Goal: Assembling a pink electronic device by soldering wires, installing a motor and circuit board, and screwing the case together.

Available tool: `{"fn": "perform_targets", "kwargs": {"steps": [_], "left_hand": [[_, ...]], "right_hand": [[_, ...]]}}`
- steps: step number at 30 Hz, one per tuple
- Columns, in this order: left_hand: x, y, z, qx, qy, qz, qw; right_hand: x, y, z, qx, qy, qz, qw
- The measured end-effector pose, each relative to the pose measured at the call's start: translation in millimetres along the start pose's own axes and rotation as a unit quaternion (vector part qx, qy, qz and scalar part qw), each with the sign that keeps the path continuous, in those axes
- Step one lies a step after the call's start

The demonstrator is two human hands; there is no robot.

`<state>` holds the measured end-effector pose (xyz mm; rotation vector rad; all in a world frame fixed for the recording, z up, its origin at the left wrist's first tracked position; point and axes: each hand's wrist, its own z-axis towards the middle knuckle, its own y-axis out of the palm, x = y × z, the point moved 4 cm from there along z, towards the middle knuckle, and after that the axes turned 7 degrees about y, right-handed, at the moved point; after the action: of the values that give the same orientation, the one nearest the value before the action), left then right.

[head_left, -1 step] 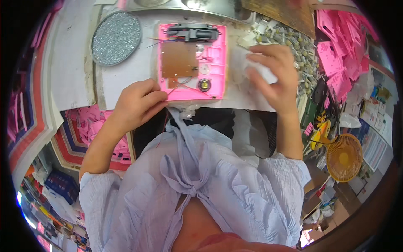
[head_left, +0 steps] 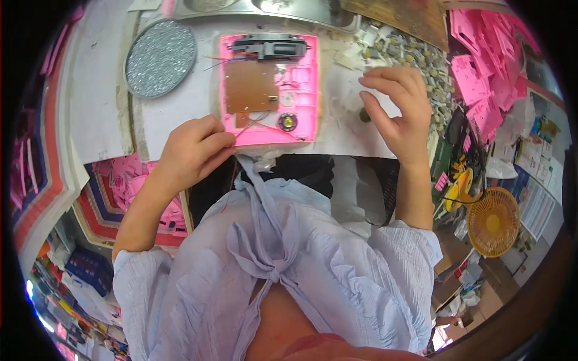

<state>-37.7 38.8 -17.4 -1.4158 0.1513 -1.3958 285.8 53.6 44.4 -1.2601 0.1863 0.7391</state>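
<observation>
A shallow pink plastic housing [head_left: 310,99] lies on the white work surface, inner side up. In it are a brown circuit board [head_left: 250,86], a black mechanism [head_left: 271,48] along the far edge, thin wires and a small round black part [head_left: 288,123]. My left hand [head_left: 195,147] pinches the near left corner of the housing between thumb and fingers. To the right of the housing, my right hand [head_left: 400,111] hovers with thumb and fingers apart and nothing visible between them. A small dark greenish piece [head_left: 365,115] shows beside its thumb.
A round tray of small silvery parts [head_left: 161,58] stands at the left. Many small whitish and greenish parts [head_left: 415,54] are heaped at the right, beside stacked pink plastic pieces [head_left: 472,78]. A metal tray [head_left: 289,9] borders the far side. A yellow basket [head_left: 494,222] sits lower right.
My right hand has its fingers slightly shifted, and the small dark piece beside its thumb now shows. My left hand keeps its hold. The view has shifted a little.
</observation>
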Motion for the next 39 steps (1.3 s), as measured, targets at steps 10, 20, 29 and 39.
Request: {"fn": "perform_targets", "kwargs": {"steps": [10, 20, 29, 39], "left_hand": [[9.3, -22.0, 31.9, -0.087, -0.004, -0.018, 0.996], [-96.7, -33.6, 215.3, -0.029, 0.037, 0.242, 0.969], [-92.3, -25.0, 238.3, -0.195, -0.131, 0.264, 0.935], [-111.9, -23.1, 230.0, -0.072, -0.099, 0.183, 0.975]], "right_hand": [[-13.3, 48.6, -65.2, -0.17, -0.059, -0.025, 0.983], [18.1, 18.4, -32.0, -0.05, -0.076, -0.027, 0.995], [30.9, -9.2, -57.7, 0.045, 0.114, 0.051, 0.991], [15.4, -9.3, -50.2, 0.061, 0.211, 0.151, 0.964]]}}
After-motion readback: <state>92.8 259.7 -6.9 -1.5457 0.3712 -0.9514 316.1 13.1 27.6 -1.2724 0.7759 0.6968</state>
